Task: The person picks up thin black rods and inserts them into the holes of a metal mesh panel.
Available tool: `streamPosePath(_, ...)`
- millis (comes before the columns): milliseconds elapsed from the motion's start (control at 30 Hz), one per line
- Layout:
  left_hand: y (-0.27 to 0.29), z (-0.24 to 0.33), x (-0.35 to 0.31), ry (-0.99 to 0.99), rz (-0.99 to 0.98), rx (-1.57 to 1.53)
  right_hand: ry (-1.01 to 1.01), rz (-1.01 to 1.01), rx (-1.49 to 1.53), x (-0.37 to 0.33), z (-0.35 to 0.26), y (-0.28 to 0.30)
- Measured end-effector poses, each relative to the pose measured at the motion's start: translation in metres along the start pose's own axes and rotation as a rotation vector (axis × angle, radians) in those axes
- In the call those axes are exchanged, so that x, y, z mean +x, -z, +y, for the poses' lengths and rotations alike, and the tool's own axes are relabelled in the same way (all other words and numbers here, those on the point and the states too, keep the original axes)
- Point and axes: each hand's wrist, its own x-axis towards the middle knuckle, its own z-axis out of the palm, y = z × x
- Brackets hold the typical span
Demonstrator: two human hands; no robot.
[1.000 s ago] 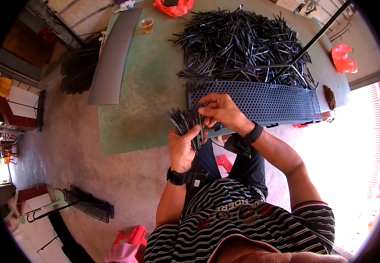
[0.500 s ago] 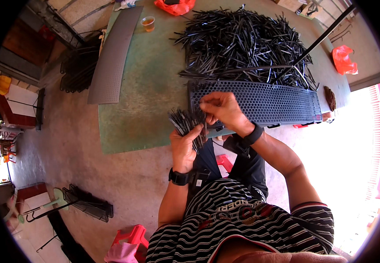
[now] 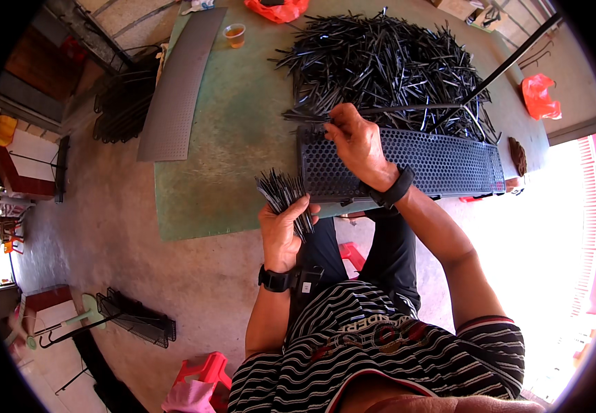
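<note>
My left hand is closed around a bundle of thin black strips, just off the table's near edge. Their ends fan out above my fingers. My right hand hovers over the left end of a black perforated tray, its thumb and fingers pinched together. What they pinch, if anything, is too small and dark to make out. Beyond the tray lies a large heap of black strips, a few of them reaching close to my right fingertips.
The green table carries a long grey perforated sheet, a cup of amber liquid and a red plastic bag. A thin black rod slants across the heap. Red stools stand below.
My right hand has moved away from the bundle, up to the far left corner of the tray. My left hand has shifted slightly left, still holding the strips.
</note>
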Motion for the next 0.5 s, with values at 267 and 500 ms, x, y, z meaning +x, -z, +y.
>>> streamPosePath(267, -0.002, 0.007, -0.003, 0.021, -0.005, 0.008, 0.218, -0.118, -0.437, -0.004, -0.005, 0.003)
streamPosePath(500, -0.009, 0.003, -0.005, 0.099, -0.104, 0.006, -0.625, -0.761, 0.343, -0.020, -0.023, 0.010)
